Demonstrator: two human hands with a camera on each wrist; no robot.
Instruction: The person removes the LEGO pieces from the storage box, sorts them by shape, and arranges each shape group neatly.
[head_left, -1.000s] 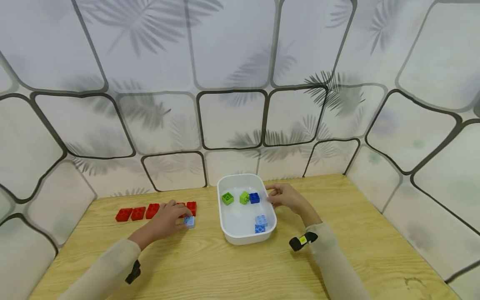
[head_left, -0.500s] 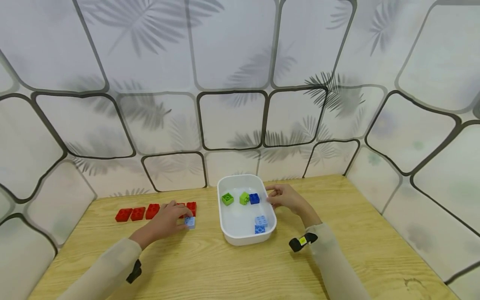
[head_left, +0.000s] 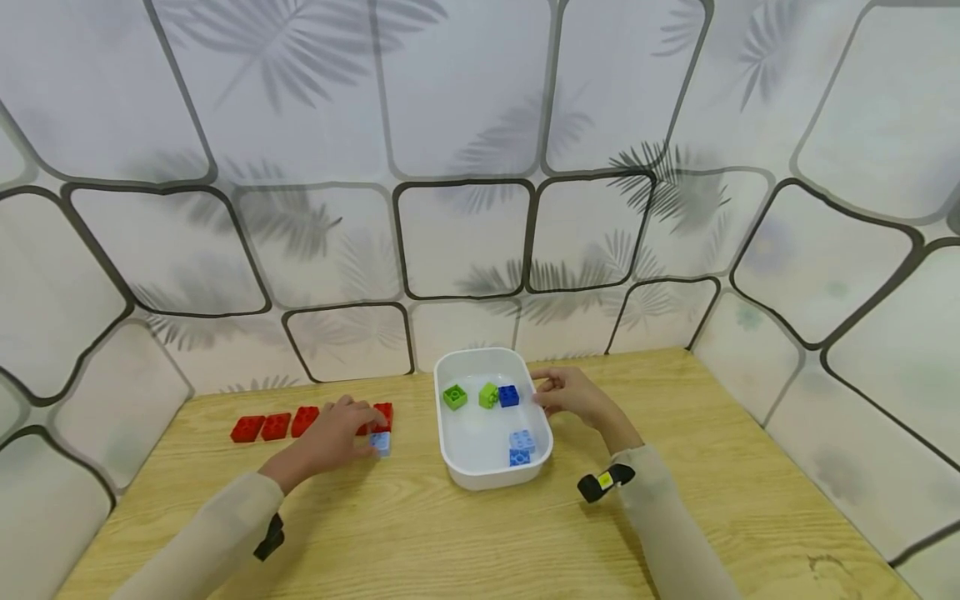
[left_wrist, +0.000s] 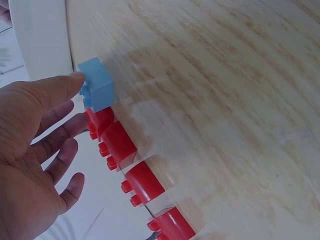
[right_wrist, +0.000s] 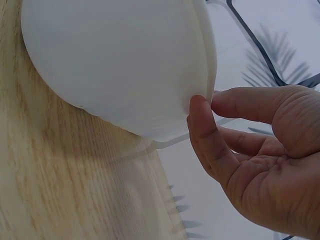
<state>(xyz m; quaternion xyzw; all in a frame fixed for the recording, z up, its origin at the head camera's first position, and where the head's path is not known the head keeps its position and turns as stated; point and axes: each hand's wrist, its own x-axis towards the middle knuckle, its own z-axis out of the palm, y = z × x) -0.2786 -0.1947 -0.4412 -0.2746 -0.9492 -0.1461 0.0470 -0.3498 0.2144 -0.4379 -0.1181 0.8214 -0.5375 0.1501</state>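
Note:
My left hand (head_left: 339, 435) hovers over a row of red toy bricks (left_wrist: 119, 144) at the left of the table. In the left wrist view its thumb touches the end of a light blue brick (left_wrist: 97, 85), while the other fingers are spread and loosely bent beside the red ones. That brick (head_left: 380, 444) rests on the table in front of the row's right end. With thumb and fingertips my right hand (head_left: 573, 396) pinches the rim of a white plastic box (right_wrist: 125, 65). Part of the red row is hidden behind the left hand.
Inside the box (head_left: 480, 477) lie two green bricks (head_left: 454, 397), a dark blue brick (head_left: 508, 396) and two lighter blue bricks (head_left: 522, 441). A patterned cloth wall (head_left: 465, 242) encloses the wooden table (head_left: 465, 542) at the back and sides.
The left index finger has lifted slightly from the light blue brick, which stays almost where it was. The right hand and the box have not visibly moved.

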